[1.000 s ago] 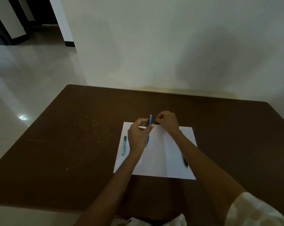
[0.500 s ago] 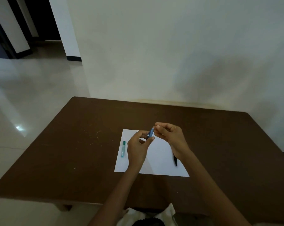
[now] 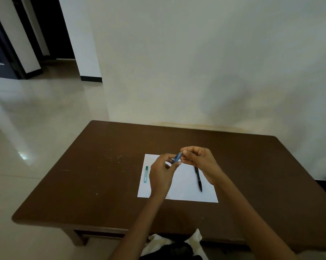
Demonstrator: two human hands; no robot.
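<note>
**Holding a pencil at both ends over the paper**

The pencil is held tilted in the air, just above the paper's far edge. Its lower part is pinched by the left hand, seemingly to steady it. Its upper tip is pinched by the right hand, probably so the end can be pulled or twisted. A tube is laid near the paper's left edge, likely for refilling, and a pen on its right, all on the table
</note>
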